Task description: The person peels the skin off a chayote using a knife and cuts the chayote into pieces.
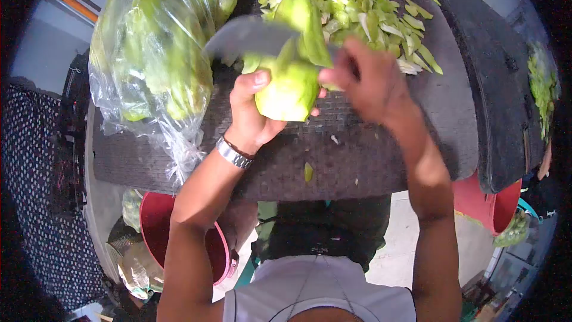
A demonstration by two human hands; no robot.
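My left hand (250, 110) is wrapped around a partly pared, light green chayote (287, 96), holding it up over the dark woven tabletop (268, 167). My right hand (375, 80) grips a knife (253, 37) by its handle. The wide, curved blade points left across the top of the chayote and is smeared by motion. Behind the blade, another green chayote (301, 21) stands close to the pile of peelings (369, 15). A metal watch (233, 154) sits on my left wrist.
A clear plastic bag (152, 59) full of chayotes lies on the left of the table, its knotted end towards me. A dark upright panel (476, 77) borders the right side. Red buckets (220, 256) stand below the table at left and right. One small peel (308, 172) lies near the front edge.
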